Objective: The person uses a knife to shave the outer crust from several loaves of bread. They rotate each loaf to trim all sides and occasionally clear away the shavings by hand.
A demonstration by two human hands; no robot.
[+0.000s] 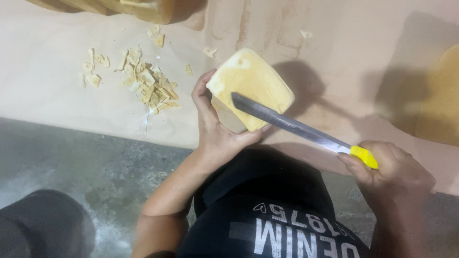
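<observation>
Left hand clamped around pale yellow block; right hand closed on yellow-handled knife, blade across block. Shavings scattered on brown paper nearby

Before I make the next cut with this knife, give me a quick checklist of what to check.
1. Left hand grips the yellow block from the side and below: ok.
2. Right hand closed on the knife at its yellow handle: ok.
3. Blade lies across the block's near edge, edge contact: cannot tell.
4. Left fingertips clear of the blade: not ok, they sit close under it.
5. Shavings lie apart from the block, on the paper: ok.
</observation>
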